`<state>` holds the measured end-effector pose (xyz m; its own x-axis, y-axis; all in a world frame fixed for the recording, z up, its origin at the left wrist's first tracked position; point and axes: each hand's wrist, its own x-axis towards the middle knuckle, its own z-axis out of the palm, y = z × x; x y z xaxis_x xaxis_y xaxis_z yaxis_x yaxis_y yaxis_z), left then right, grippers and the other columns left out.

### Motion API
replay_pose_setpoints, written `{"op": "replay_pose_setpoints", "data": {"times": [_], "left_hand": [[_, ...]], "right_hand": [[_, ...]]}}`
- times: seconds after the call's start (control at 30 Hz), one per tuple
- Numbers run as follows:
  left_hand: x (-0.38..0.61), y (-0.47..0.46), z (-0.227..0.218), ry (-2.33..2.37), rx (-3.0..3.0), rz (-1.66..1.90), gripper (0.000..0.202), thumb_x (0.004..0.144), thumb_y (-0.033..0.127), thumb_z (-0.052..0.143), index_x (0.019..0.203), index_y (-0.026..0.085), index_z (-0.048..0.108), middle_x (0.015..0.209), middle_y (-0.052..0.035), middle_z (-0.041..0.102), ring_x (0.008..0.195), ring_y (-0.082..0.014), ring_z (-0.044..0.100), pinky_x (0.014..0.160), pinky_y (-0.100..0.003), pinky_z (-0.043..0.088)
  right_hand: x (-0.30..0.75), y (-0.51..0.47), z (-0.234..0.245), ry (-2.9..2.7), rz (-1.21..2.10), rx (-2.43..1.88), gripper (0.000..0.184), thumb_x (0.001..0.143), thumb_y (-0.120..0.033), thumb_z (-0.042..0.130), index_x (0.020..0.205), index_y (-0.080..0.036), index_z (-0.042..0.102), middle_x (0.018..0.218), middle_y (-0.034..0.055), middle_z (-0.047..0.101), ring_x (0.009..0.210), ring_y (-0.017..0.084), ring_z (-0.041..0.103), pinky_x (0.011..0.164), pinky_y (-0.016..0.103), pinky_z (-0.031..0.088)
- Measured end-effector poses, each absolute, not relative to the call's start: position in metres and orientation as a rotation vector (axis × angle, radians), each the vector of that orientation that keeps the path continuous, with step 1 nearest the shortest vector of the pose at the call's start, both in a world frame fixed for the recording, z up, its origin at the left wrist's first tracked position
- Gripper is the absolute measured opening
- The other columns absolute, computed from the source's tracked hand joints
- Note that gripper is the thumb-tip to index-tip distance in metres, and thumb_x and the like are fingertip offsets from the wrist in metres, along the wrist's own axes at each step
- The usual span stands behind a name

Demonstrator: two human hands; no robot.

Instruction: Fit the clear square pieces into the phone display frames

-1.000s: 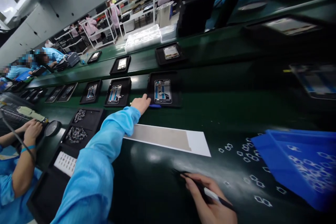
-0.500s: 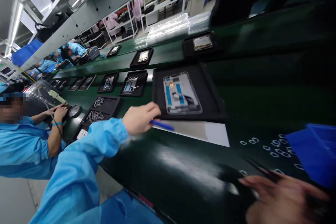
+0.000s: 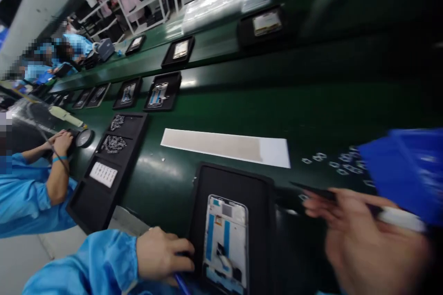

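Observation:
A black tray (image 3: 256,193) lies at the near edge of the dark green bench, holding a white phone frame (image 3: 225,239) with blue strips. My left hand (image 3: 162,254) is closed on the tray's left rim, with a blue pen (image 3: 180,283) poking out beneath the fingers. My right hand (image 3: 367,235), blurred by motion, hovers just right of the tray and is closed round black tweezers (image 3: 313,191) whose tips point left toward the tray.
A white paper strip (image 3: 224,145) lies beyond the tray. A blue bin (image 3: 408,170) and several small white parts (image 3: 332,161) are at right. A long black parts tray (image 3: 104,170) is at left, beside a co-worker's arm (image 3: 55,170). More trays with phone frames (image 3: 161,92) ride the conveyor.
My left hand has dragged the black tray with the phone frame from the conveyor over the paper strip to the near edge. My right hand with the tweezers has stayed at the right.

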<state>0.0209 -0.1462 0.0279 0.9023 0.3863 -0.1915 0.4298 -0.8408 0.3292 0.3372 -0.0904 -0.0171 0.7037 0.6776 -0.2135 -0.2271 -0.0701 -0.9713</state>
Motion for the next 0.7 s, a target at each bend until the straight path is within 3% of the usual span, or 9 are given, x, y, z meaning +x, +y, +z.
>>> {"op": "replay_pose_setpoints", "data": {"times": [0.1, 0.23, 0.3, 0.43, 0.57, 0.7], "left_hand": [[0.034, -0.103, 0.055, 0.737, 2.505, 0.045, 0.038, 0.091, 0.052, 0.057, 0.116, 0.024, 0.059, 0.113, -0.003, 0.066, 0.082, -0.0126, 0.068, 0.063, -0.022, 0.054], [0.077, -0.025, 0.068, 0.997, 2.438, 0.232, 0.018, 0.097, 0.029, 0.05, 0.104, 0.024, 0.066, 0.098, -0.0026, 0.07, 0.089, -0.0148, 0.068, 0.079, -0.024, 0.052], [0.11, 0.012, 0.059, 1.12, 2.446, 0.168, 0.018, 0.095, 0.026, 0.053, 0.103, 0.024, 0.068, 0.099, -0.0028, 0.071, 0.094, -0.0184, 0.068, 0.082, -0.027, 0.05], [0.174, 0.063, 0.03, 1.28, 2.425, -0.014, 0.023, 0.093, 0.038, 0.055, 0.101, 0.023, 0.07, 0.096, -0.0046, 0.073, 0.091, -0.0232, 0.068, 0.077, -0.029, 0.048], [0.207, 0.075, 0.014, 1.276, 2.405, -0.099, 0.026, 0.089, 0.045, 0.058, 0.093, 0.022, 0.069, 0.086, -0.005, 0.073, 0.083, -0.0242, 0.068, 0.068, -0.028, 0.046], [0.215, 0.07, 0.01, 1.299, 2.406, -0.151, 0.026, 0.087, 0.046, 0.059, 0.092, 0.022, 0.067, 0.088, -0.0058, 0.072, 0.086, -0.0243, 0.068, 0.068, -0.028, 0.045]], "right_hand": [[0.34, -0.085, -0.002, -0.342, 0.795, -1.482, 0.049, 0.047, -0.057, 0.088, 0.068, -0.023, 0.06, 0.053, 0.0025, 0.062, 0.047, 0.018, 0.062, 0.044, 0.029, 0.046], [0.346, -0.066, -0.002, -0.508, 0.834, -1.469, 0.049, 0.053, -0.058, 0.085, 0.07, -0.02, 0.06, 0.05, 0.0015, 0.063, 0.05, 0.02, 0.066, 0.042, 0.026, 0.047], [0.347, -0.052, -0.006, -0.605, 0.846, -1.487, 0.049, 0.056, -0.061, 0.082, 0.071, -0.02, 0.059, 0.05, 0.0014, 0.064, 0.052, 0.021, 0.068, 0.042, 0.025, 0.048], [0.349, -0.027, -0.012, -0.686, 0.785, -1.581, 0.048, 0.062, -0.064, 0.075, 0.071, -0.022, 0.055, 0.057, 0.0039, 0.068, 0.058, 0.025, 0.071, 0.046, 0.028, 0.052], [0.353, -0.021, -0.017, -0.757, 0.708, -1.663, 0.038, 0.071, -0.058, 0.07, 0.072, -0.023, 0.054, 0.06, 0.0041, 0.07, 0.062, 0.026, 0.072, 0.054, 0.031, 0.054], [0.353, -0.027, -0.023, -0.798, 0.69, -1.677, 0.033, 0.075, -0.053, 0.069, 0.072, -0.023, 0.053, 0.062, 0.0039, 0.071, 0.063, 0.026, 0.072, 0.057, 0.032, 0.054]]}}
